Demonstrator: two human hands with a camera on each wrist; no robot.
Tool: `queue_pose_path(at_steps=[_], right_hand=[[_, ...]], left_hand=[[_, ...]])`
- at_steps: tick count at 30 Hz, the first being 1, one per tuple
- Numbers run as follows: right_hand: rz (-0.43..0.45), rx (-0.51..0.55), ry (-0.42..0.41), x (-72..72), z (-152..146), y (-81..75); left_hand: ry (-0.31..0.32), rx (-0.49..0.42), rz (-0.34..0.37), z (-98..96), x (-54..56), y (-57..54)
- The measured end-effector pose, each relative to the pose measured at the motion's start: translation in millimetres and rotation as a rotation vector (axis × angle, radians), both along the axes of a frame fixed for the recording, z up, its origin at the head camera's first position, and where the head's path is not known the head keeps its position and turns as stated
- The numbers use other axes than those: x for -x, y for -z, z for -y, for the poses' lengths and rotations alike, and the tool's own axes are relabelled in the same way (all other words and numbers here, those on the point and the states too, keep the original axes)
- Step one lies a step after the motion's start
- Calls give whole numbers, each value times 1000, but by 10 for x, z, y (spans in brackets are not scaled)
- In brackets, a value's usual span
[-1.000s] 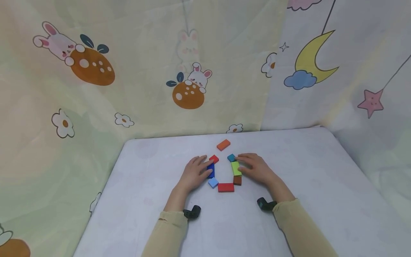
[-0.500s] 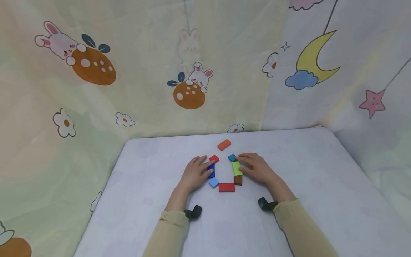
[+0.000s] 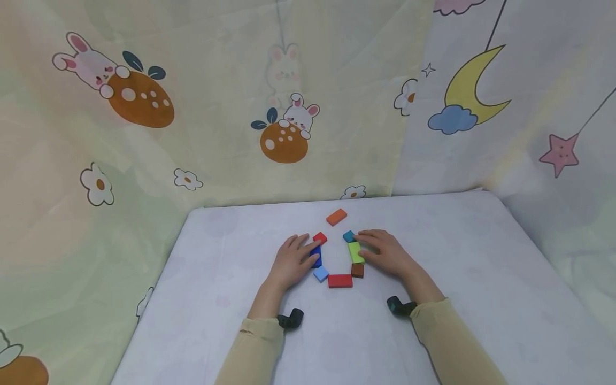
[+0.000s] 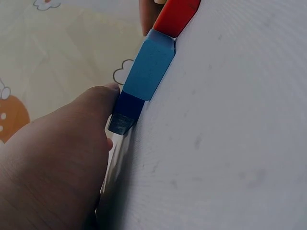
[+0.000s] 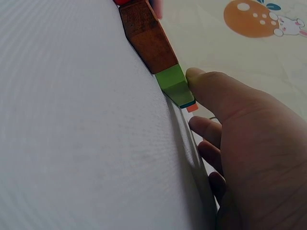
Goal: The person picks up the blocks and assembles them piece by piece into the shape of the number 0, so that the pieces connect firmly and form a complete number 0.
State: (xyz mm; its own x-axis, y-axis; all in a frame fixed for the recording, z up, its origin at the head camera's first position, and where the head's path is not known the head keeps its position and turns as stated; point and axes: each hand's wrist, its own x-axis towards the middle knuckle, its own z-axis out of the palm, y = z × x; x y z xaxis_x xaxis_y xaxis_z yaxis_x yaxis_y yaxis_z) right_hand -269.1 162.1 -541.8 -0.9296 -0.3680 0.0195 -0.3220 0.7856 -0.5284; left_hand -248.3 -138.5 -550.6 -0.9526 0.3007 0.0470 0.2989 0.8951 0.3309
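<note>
My left hand (image 3: 290,261) lies beside the left of a ring of small coloured blocks, its thumb on a dark blue block (image 3: 316,258) and its index finger at a small red block (image 3: 320,237). Thumb and dark blue block also show in the left wrist view. My right hand (image 3: 386,254) rests at the ring's other side, thumb touching a lime green block (image 3: 355,252), index fingertip at a teal block (image 3: 348,236). In the right wrist view its fingers are loosely bent. A light blue block (image 3: 321,274), a red oblong block (image 3: 340,281) and a brown block (image 3: 357,270) form the near side.
Beyond the ring lies an orange block (image 3: 336,217), apart from the others. White cloth covers the table (image 3: 192,299). A printed curtain (image 3: 216,107) hangs behind its far edge. Both wrists bear a black device; the left device (image 3: 291,319) stands out over the table.
The small red block has shifted slightly left with my left index finger. My right hand and the other blocks stay almost where they were.
</note>
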Motion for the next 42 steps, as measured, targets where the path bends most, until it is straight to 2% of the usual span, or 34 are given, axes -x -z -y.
queue_pose_path(at_steps=[28,31,35,38,42], right_hand=[[-7,-16,2,16,26,12],[23,18,24,14,27,-5],[119,85,97,13,39,-77],[170,105,125,94,59,-191],[177,100,122,364,106,-357]], left_hand=[[3,0,-17,5,-9,-26],[3,-1,-15,7,-3,-33],[18,-16,-26,-1,-4,-28],[32,-17,-37,2,-5,-18],[36,-6,-46,18,-4,-10]])
